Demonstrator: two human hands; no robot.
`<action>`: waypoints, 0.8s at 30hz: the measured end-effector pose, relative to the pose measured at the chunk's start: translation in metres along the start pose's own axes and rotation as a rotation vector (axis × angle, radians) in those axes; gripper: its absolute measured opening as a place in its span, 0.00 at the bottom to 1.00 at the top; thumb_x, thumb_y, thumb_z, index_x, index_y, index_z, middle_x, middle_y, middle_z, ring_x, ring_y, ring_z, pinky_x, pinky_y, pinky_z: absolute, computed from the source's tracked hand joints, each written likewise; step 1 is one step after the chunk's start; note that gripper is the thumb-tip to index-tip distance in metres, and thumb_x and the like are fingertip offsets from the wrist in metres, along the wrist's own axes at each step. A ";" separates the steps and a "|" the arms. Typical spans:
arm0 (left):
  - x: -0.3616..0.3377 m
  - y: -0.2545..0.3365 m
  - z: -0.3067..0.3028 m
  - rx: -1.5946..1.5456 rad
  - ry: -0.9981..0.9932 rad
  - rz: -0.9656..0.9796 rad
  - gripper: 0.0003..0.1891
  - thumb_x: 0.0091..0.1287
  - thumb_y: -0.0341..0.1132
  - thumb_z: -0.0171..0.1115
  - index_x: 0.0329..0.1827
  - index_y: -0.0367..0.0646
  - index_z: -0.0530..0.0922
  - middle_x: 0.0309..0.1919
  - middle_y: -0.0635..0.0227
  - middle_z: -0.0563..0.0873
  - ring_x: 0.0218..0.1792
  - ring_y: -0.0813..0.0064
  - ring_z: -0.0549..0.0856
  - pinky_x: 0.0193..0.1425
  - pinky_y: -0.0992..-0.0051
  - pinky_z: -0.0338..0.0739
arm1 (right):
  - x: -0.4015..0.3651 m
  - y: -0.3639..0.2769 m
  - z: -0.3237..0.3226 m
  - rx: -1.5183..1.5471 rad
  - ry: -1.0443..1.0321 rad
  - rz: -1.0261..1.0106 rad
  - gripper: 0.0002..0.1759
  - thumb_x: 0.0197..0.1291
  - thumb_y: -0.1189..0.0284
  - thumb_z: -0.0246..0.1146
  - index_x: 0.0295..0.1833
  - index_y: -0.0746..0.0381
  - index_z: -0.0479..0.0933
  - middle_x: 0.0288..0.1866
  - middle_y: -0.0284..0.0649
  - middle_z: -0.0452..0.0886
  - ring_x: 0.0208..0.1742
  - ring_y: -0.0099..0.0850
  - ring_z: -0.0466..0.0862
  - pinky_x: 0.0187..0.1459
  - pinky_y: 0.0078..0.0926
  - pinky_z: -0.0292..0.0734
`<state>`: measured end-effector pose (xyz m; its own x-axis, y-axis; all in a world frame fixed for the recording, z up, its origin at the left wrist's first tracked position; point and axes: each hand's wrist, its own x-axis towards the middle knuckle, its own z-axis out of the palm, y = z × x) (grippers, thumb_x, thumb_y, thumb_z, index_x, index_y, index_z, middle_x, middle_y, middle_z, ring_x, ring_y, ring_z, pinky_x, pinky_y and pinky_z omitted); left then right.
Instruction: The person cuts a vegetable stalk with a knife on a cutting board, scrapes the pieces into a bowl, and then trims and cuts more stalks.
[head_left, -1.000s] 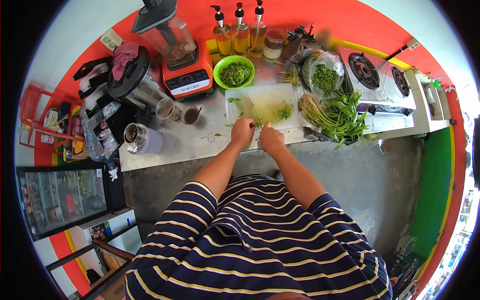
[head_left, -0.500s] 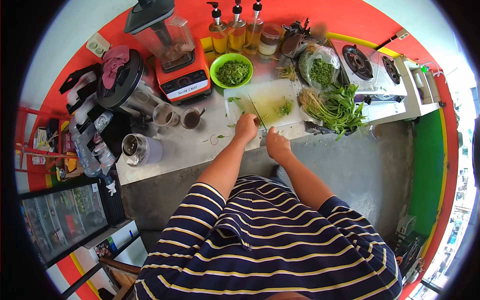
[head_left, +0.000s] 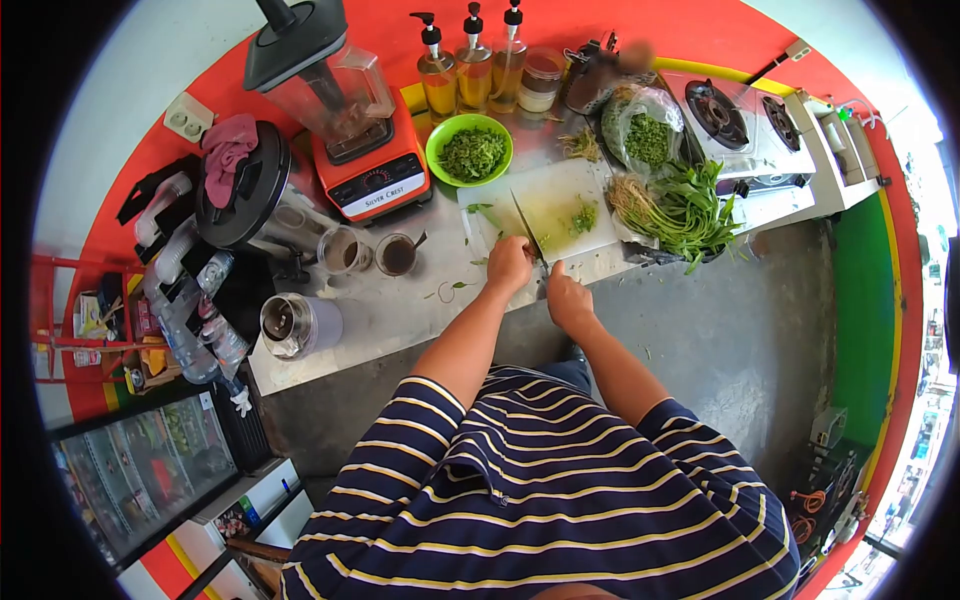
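Note:
My right hand (head_left: pixel 568 298) is closed around the handle of a knife (head_left: pixel 525 219) at the near edge of the cutting board. The blade points away from me, lying over the white board (head_left: pixel 570 180). My left hand (head_left: pixel 510 264) is closed beside the blade near the handle; what its fingers hold is hidden. On the board, a small heap of chopped greens (head_left: pixel 584 216) sits right of the blade and a few loose leaves (head_left: pixel 487 212) sit left of it. Beyond the board stands a green bowl (head_left: pixel 437 168) of chopped greens.
Uncut leafy greens with roots (head_left: pixel 680 212) lie right of the board, below a plastic bag of chopped greens (head_left: pixel 650 138). A gas stove (head_left: pixel 770 150) stands farther right. Left are a blender (head_left: pixel 375 165), a glass of dark liquid (head_left: pixel 397 256) and a metal-topped container (head_left: pixel 300 325). Pump bottles (head_left: pixel 437 80) line the wall.
The view has shifted slightly, so the counter sits a little lower and to the right. Both hands stay closed at the knife's near end, with little visible change relative to the board.

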<state>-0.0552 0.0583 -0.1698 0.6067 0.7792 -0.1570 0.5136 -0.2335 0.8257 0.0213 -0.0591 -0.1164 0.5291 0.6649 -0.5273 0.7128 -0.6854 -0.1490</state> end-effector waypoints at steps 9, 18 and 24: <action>0.000 -0.005 0.006 0.086 0.036 0.118 0.04 0.57 0.24 0.61 0.30 0.40 0.84 0.30 0.53 0.88 0.38 0.49 0.87 0.45 0.57 0.80 | -0.001 -0.005 -0.016 -0.053 -0.018 -0.042 0.23 0.66 0.77 0.55 0.65 0.70 0.61 0.48 0.58 0.87 0.51 0.53 0.88 0.52 0.47 0.83; -0.003 0.008 -0.002 0.097 0.021 0.062 0.04 0.57 0.22 0.64 0.33 0.37 0.85 0.30 0.57 0.89 0.37 0.59 0.89 0.45 0.64 0.81 | 0.015 -0.005 0.009 0.092 0.010 -0.077 0.29 0.65 0.77 0.55 0.69 0.72 0.57 0.48 0.59 0.86 0.51 0.54 0.88 0.52 0.48 0.83; -0.004 0.001 0.008 -0.008 0.065 -0.036 0.02 0.57 0.24 0.67 0.32 0.39 0.85 0.28 0.58 0.88 0.36 0.58 0.88 0.44 0.62 0.81 | 0.016 0.022 -0.010 0.075 -0.050 -0.174 0.27 0.65 0.78 0.55 0.68 0.70 0.58 0.49 0.62 0.85 0.52 0.56 0.87 0.53 0.48 0.82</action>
<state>-0.0525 0.0499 -0.1729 0.5471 0.8232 -0.1518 0.5293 -0.1997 0.8246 0.0498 -0.0603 -0.1194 0.3760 0.7613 -0.5283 0.7546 -0.5825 -0.3023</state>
